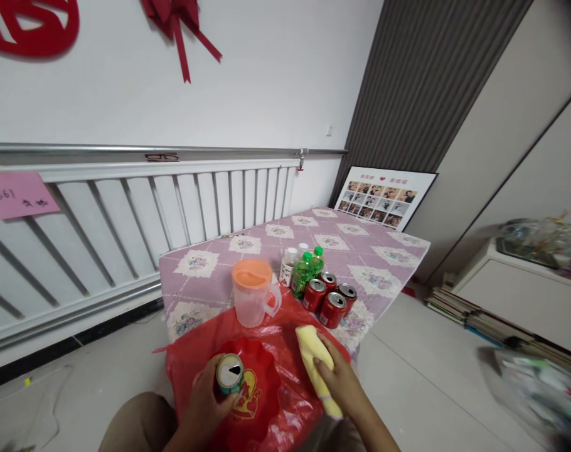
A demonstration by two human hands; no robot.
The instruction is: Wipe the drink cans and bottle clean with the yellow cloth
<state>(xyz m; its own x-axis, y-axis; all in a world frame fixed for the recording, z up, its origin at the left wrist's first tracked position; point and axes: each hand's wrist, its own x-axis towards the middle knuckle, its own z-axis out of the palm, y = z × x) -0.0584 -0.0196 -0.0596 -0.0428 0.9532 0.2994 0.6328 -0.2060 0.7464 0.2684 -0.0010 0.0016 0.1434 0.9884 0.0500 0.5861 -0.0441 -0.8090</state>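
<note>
My left hand is wrapped round a green drink can with an opened top, held over a red scalloped tray that bears a gold design. In my right hand is a folded yellow cloth, above the red plastic sheet to the right of the tray. Beyond the hands stands a clear pitcher with an orange lid. Several red cans are grouped to its right, beside green-capped bottles and white-capped bottles.
A purple flowered cloth covers the table. Behind it runs a white radiator with glasses on top. A framed photo board leans at the far end. On the right are a white cabinet and stacked books.
</note>
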